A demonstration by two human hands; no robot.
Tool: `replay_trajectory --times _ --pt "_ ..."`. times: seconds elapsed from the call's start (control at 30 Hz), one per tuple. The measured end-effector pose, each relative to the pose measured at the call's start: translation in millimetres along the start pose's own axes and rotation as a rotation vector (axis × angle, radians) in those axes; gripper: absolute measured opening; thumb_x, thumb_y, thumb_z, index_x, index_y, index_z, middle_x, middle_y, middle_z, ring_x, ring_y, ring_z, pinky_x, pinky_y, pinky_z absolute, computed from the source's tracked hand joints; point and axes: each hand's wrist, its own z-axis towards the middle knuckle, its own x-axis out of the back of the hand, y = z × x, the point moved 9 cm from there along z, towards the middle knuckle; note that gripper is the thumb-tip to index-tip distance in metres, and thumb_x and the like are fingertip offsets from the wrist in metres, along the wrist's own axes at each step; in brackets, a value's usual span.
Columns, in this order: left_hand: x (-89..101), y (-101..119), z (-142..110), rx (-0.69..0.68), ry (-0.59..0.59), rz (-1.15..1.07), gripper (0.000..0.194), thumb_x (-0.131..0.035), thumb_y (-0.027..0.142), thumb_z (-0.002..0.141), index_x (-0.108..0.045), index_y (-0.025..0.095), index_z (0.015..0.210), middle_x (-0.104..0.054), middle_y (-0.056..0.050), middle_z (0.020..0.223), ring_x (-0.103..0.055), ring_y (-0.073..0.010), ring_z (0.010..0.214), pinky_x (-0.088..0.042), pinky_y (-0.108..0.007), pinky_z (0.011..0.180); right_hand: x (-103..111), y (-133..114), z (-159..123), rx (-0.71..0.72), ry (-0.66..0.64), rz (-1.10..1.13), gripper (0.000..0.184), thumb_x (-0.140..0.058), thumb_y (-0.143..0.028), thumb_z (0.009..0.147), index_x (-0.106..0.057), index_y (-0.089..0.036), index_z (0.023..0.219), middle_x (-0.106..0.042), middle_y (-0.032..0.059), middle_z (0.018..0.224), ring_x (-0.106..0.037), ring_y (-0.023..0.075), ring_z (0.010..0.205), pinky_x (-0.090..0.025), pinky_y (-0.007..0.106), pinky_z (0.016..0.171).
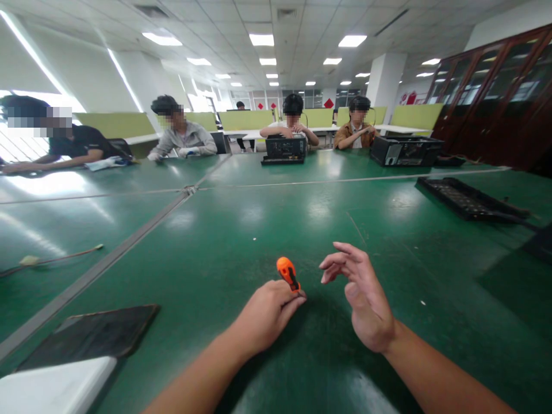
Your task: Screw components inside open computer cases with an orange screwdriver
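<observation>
An orange and black screwdriver (288, 272) is gripped in my left hand (268, 310), just over the green table (224, 247). Its handle points up and tilts slightly left; fingers wrap its lower end, and the shaft is mostly hidden by them. To the right, my right hand (360, 293) is raised above the table with its fingers apart and nothing in them. A gap separates it from the screwdriver.
At lower left lie a dark flat panel (90, 333) and a white object (60, 385). A thin cable (64, 255) is farther left. A black tray-like part (470, 198) lies at right. Across the table, several people sit near black computer cases (405, 150).
</observation>
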Motion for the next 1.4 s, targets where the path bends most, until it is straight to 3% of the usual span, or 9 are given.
replay_trajectory --times 0.27,0.37,0.57,0.8,0.9,0.97,1.1,1.17,1.4 --pt "20.2 -10 -7 0.025 0.211 -0.096 0.025 -0.049 0.031 0.1 -0.072 0.022 0.101 -0.076 -0.004 0.101 -0.07 -0.0187 0.095 -0.052 -0.031 0.091 -1 -3 0 0.033 -0.023 -0.003 0.05 -0.048 -0.051 0.1 -0.039 -0.03 0.145 -0.059 0.0073 0.119 -0.06 0.0224 0.094 -0.047 0.043 0.088" --pt "18.1 -4 -5 0.006 0.177 -0.115 0.024 -0.049 0.029 0.1 -0.071 0.022 0.101 -0.075 -0.003 0.1 -0.069 -0.0178 0.095 -0.052 -0.03 0.091 -1 -2 -1 0.037 -0.022 0.006 0.05 -0.048 -0.05 0.101 -0.039 -0.031 0.146 -0.059 0.0067 0.119 -0.06 0.0215 0.094 -0.047 0.042 0.088" --pt "-2.2 9 1 -0.047 -0.042 -0.056 0.021 -0.053 0.027 0.099 -0.073 0.022 0.098 -0.076 -0.002 0.092 -0.07 -0.0178 0.086 -0.052 -0.03 0.084 -1 -3 0 0.047 -0.019 -0.001 0.05 -0.049 -0.05 0.101 -0.039 -0.032 0.146 -0.059 0.0059 0.118 -0.06 0.0206 0.093 -0.047 0.042 0.087" --pt "31.1 1 -9 -0.06 0.326 -0.117 0.019 -0.053 0.025 0.098 -0.072 0.022 0.1 -0.075 -0.002 0.093 -0.069 -0.0163 0.088 -0.051 -0.028 0.085 1 -5 0 0.054 -0.009 -0.002 0.05 -0.049 -0.05 0.101 -0.039 -0.03 0.146 -0.059 0.0066 0.119 -0.06 0.0212 0.093 -0.047 0.043 0.088" --pt "39.7 0 -12 -0.065 0.411 -0.164 0.018 -0.053 0.024 0.098 -0.071 0.023 0.1 -0.073 -0.001 0.089 -0.067 -0.0155 0.087 -0.05 -0.028 0.084 1 -5 0 0.059 -0.012 -0.004 0.05 -0.049 -0.05 0.101 -0.039 -0.03 0.146 -0.059 0.0067 0.119 -0.06 0.0214 0.094 -0.047 0.043 0.088" --pt "36.1 1 -8 -0.052 0.374 -0.183 0.019 -0.051 0.024 0.099 -0.07 0.021 0.1 -0.072 -0.002 0.091 -0.067 -0.0159 0.088 -0.051 -0.029 0.084 1 -5 1 0.061 -0.01 -0.004 0.05 -0.049 -0.049 0.101 -0.039 -0.031 0.146 -0.059 0.0065 0.119 -0.06 0.0212 0.094 -0.047 0.043 0.088" --pt "5.4 11 1 -0.074 0.079 -0.094 0.018 -0.052 0.021 0.098 -0.069 0.021 0.097 -0.073 -0.003 0.093 -0.066 -0.0178 0.089 -0.05 -0.032 0.086 1 -5 1 0.057 -0.002 -0.006 0.049 -0.049 -0.048 0.101 -0.039 -0.03 0.146 -0.059 0.0065 0.118 -0.06 0.021 0.093 -0.047 0.043 0.088" --pt "0.3 15 2 -0.099 0.044 -0.031 0.015 -0.054 0.021 0.097 -0.07 0.022 0.097 -0.073 -0.002 0.092 -0.066 -0.0186 0.089 -0.048 -0.034 0.084 2 -5 1 0.053 0.001 -0.01 0.049 -0.049 -0.048 0.101 -0.039 -0.03 0.145 -0.06 0.0064 0.118 -0.06 0.0212 0.093 -0.047 0.043 0.089" --pt "46.0 6 -14 -0.12 0.47 -0.095 0.014 -0.053 0.019 0.098 -0.066 0.022 0.1 -0.07 -0.001 0.092 -0.064 -0.0157 0.089 -0.047 -0.03 0.087 2 -5 2 0.057 0.011 -0.012 0.049 -0.049 -0.048 0.101 -0.039 -0.03 0.145 -0.06 0.0068 0.117 -0.06 0.0215 0.093 -0.046 0.044 0.088"
